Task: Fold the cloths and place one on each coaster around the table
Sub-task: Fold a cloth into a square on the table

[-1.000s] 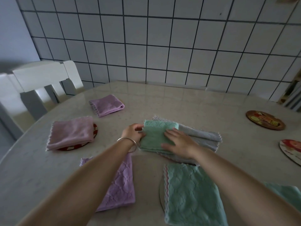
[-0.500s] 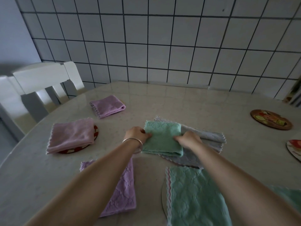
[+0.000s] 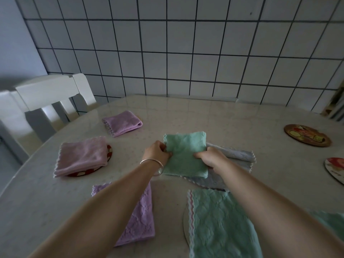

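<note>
A folded green cloth (image 3: 185, 154) is held at mid-table, its far edge tilted up. My left hand (image 3: 156, 152) grips its left side and my right hand (image 3: 210, 158) grips its right side. Under it lies a grey cloth (image 3: 236, 155). A folded pink cloth (image 3: 81, 156) rests on a red coaster (image 3: 108, 152) at the left. Another folded purple cloth (image 3: 122, 122) lies further back. A purple cloth (image 3: 141, 216) and a green cloth (image 3: 219, 226) on a coaster (image 3: 185, 223) lie near me. Two bare coasters sit at the right, one brown (image 3: 307, 135) and one at the frame edge (image 3: 335, 169).
A white chair (image 3: 46, 101) stands at the table's left edge. A tiled wall (image 3: 186, 53) runs behind the round marble table (image 3: 223, 118). Another green cloth (image 3: 333, 222) shows at the lower right.
My right hand went from pressing flat on the green cloth to gripping its right side. Both hands have lifted the cloth off the grey one, and its far edge now tilts up.
</note>
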